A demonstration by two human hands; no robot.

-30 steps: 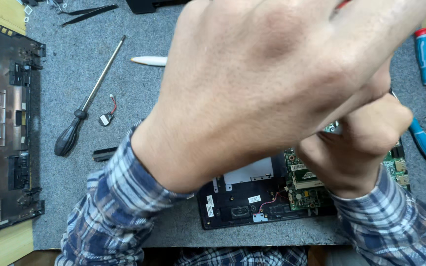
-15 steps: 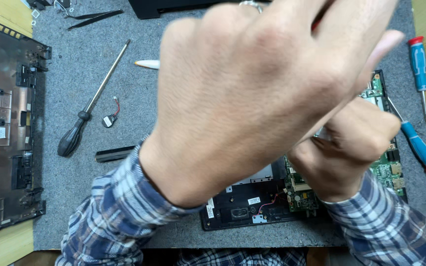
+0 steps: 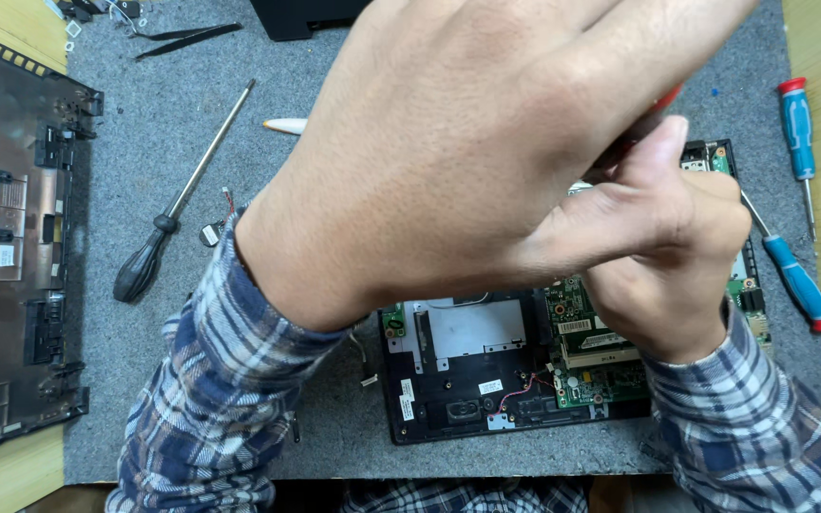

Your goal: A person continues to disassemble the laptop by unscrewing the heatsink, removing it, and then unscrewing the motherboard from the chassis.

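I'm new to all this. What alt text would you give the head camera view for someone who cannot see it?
Two hands in plaid sleeves, left hand above right hand, grip a red-handled tool over an opened laptop base with green circuit boards, on a grey mat. A black screwdriver lies left, two blue screwdrivers right.

Hidden behind left hand (image 3: 467, 161): most of opened laptop base (image 3: 486, 370). Red tool handle (image 3: 653, 119) barely visible; tip concealed by right hand (image 3: 667, 256).
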